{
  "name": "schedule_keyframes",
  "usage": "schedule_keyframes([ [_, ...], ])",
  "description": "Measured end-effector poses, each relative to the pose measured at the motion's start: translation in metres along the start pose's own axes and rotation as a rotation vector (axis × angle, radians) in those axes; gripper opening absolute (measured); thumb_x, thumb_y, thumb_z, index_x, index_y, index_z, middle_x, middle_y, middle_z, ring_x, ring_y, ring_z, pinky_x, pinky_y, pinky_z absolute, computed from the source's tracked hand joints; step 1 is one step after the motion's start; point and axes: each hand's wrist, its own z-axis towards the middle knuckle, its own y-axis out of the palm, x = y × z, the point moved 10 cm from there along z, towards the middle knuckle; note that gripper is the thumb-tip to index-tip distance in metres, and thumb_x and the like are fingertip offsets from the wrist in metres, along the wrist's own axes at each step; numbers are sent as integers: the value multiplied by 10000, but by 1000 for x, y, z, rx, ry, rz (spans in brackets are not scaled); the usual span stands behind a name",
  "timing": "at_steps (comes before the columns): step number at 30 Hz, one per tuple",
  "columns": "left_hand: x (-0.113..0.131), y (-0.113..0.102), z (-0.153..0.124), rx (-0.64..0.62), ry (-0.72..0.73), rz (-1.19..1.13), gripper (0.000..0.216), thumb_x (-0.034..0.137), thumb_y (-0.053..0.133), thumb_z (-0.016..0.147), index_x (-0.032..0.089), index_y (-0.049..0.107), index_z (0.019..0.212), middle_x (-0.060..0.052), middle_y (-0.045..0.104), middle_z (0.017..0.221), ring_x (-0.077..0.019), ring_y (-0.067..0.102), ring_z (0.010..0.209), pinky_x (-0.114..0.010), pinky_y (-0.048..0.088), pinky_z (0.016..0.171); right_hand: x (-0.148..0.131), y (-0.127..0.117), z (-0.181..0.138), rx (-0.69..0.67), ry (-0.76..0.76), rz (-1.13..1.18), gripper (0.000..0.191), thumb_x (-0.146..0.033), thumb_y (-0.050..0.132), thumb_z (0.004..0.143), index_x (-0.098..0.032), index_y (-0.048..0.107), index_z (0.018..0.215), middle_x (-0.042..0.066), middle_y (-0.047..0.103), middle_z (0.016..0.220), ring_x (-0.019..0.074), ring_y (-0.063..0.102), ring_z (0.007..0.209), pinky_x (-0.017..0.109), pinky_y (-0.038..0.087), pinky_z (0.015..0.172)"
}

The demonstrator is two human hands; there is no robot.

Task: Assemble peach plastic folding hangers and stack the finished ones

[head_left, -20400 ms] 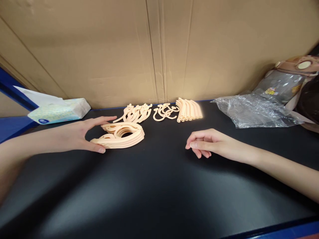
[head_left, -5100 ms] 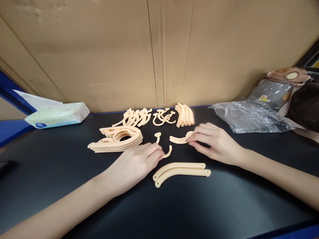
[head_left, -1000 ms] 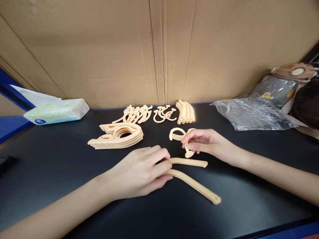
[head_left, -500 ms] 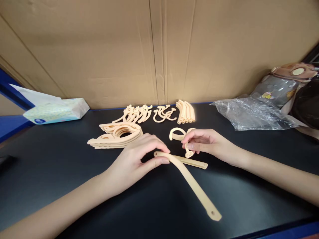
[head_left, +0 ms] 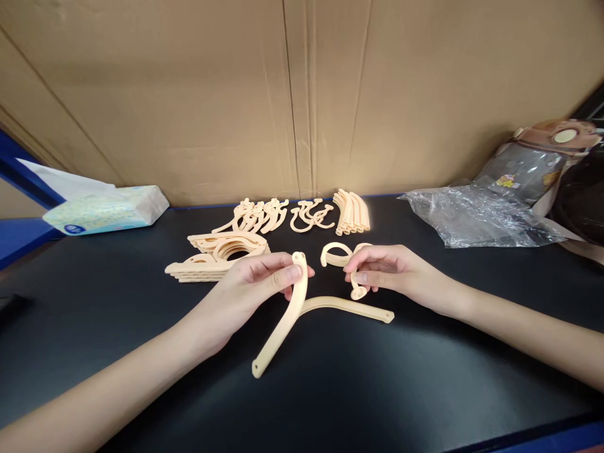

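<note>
Between the thumb and fingers of my left hand [head_left: 264, 275] is a curved beige plastic arm [head_left: 284, 326], a hole at each end, its lower end pointing down and left. Behind it a second curved arm [head_left: 353, 306] lies on the black table. My right hand [head_left: 384, 267] pinches a small beige plastic hook [head_left: 358, 291] with a round, flat end, partly hidden by the fingers. Just beyond that hand, more curved hook-like pieces [head_left: 336, 257] rest on the table, partly covered by it.
Stacked beige plastic frames [head_left: 207, 267] are to the left. Farther back sit a pile of hooked pieces [head_left: 257, 217], several loose hooks [head_left: 311, 217] and bundled curved arms [head_left: 352, 212]. A tissue pack [head_left: 108, 207], clear plastic bag [head_left: 476, 214] and bottle [head_left: 523, 157] flank them.
My left hand has turned the curved arm, swinging its lower end from the right to the lower left and raising its upper end. My right hand has stayed in place with the hook.
</note>
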Motion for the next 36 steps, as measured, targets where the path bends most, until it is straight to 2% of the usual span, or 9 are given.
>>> schedule_keyframes([
  [4,8,9,-3,-40,45,198,348,466,482,923,185,628,780,14,585,693,-110,533,624,-210,454,559,0,0,0,4,3,-12,186,-343,662,826,-186,654,924,15,620,883,138,612,759,279,483,691],
  [10,8,12,-10,4,62,469,332,471,421,947,205,605,877,16,625,755,-129,563,659,-213,441,546,-1,1,0,-10,-4,1,162,-324,656,835,-188,656,922,8,620,879,132,620,761,281,486,717],
  [15,1,16,-9,-27,13,366,376,504,403,950,200,616,888,11,630,737,-134,580,662,-218,452,558,0,2,0,-18,-7,7,166,-323,658,835,-186,656,930,9,622,886,128,627,758,261,475,672],
  [19,-2,25,-6,-101,-7,245,381,498,398,955,189,609,880,-2,672,786,-144,620,722,-229,469,615,-2,2,0,-16,-25,16,151,-309,652,843,-182,656,924,10,619,911,122,617,777,262,476,709],
  [23,-1,31,-3,-146,8,304,367,465,388,962,182,565,810,28,639,667,-118,588,607,-214,431,569,-4,4,1,-17,-29,12,136,-296,642,854,-179,656,921,8,620,867,119,602,761,273,473,745],
  [26,1,31,-3,-137,60,508,358,409,353,978,192,532,757,52,587,599,-104,550,541,-206,386,541,-4,5,2,-19,-29,31,152,-316,641,857,-183,654,931,5,620,835,124,606,753,274,468,730],
  [30,11,27,-7,-39,207,791,398,376,302,989,200,469,673,49,519,575,-103,476,476,-214,281,464,-5,4,2,2,-16,22,155,-326,647,850,-186,665,917,13,620,853,122,588,745,256,471,674],
  [32,18,26,-9,3,276,851,388,363,304,995,202,486,693,43,528,596,-106,471,478,-222,249,451,-4,6,2,2,-4,38,160,-333,646,849,-186,666,911,16,619,852,120,583,728,249,481,640],
  [36,25,29,-11,1,343,850,321,323,345,1001,199,543,780,35,564,651,-108,523,550,-220,289,492,-5,8,2,-10,-3,85,153,-334,655,844,-190,674,891,15,605,859,118,583,735,243,522,621],
])
